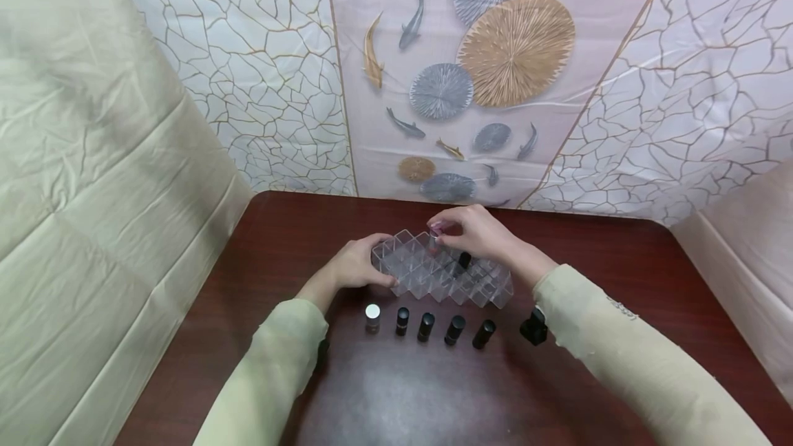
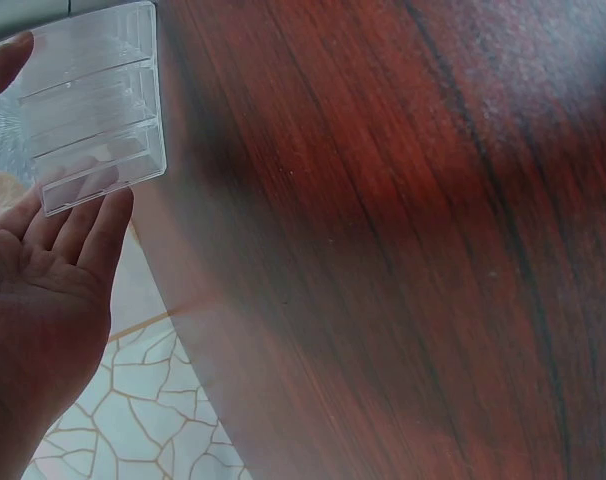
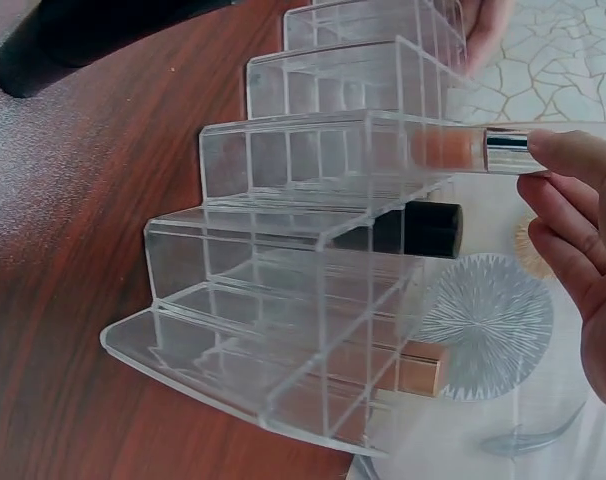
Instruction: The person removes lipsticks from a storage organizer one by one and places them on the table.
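Note:
A clear acrylic lipstick organizer (image 1: pixel 411 263) with diamond-shaped compartments stands on the table. My left hand (image 1: pixel 356 263) grips its left end, thumb at the front and fingers behind; the left wrist view shows those fingers against the clear wall (image 2: pixel 93 90). Over the back rows, my right hand (image 1: pixel 477 229) pinches a lipstick tube (image 3: pixel 458 148) by its silver-banded end, between thumb and fingers. The tube's pinkish-orange part overlaps a compartment in the right wrist view. A black tube (image 3: pixel 433 230) and a rose-gold-capped tube (image 3: pixel 421 368) sit in other compartments.
In front of the organizer, a row of upright tubes stands on the dark red-brown table (image 1: pixel 279 239): a silver-white-capped one (image 1: pixel 372 317) at the left, then several black ones (image 1: pixel 455 329). Patterned cloth (image 1: pixel 279 74) hangs behind the table's back edge.

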`<state>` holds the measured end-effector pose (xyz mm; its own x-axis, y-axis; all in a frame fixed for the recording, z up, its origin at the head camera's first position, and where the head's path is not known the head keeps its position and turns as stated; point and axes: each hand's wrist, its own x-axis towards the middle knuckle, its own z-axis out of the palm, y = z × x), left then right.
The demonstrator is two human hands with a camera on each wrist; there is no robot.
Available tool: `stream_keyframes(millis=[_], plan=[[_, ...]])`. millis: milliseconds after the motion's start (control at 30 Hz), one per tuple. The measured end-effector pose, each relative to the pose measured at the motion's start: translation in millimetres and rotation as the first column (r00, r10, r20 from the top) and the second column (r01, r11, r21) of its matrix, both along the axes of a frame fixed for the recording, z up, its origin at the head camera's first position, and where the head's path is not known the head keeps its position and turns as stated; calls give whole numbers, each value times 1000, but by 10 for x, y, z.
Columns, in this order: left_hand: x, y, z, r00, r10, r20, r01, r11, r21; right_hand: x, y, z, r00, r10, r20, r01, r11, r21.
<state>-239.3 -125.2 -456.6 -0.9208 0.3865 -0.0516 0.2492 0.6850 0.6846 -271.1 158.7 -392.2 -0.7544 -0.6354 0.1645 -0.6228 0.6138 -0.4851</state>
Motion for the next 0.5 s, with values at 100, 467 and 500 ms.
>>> stream_keyframes(millis=[100, 467, 500], plan=[[6, 5, 8, 1000, -1, 9, 1, 1000, 12, 7, 10, 38, 1000, -3, -18, 3, 1000, 1], [31, 6, 40, 1000, -11, 0, 11, 1000, 4, 80, 81, 298, 999, -1, -52, -1, 999, -34], [33, 3, 45, 1000, -11, -3, 11, 1000, 5, 92, 91, 319, 999, -1, -54, -1, 999, -35]])
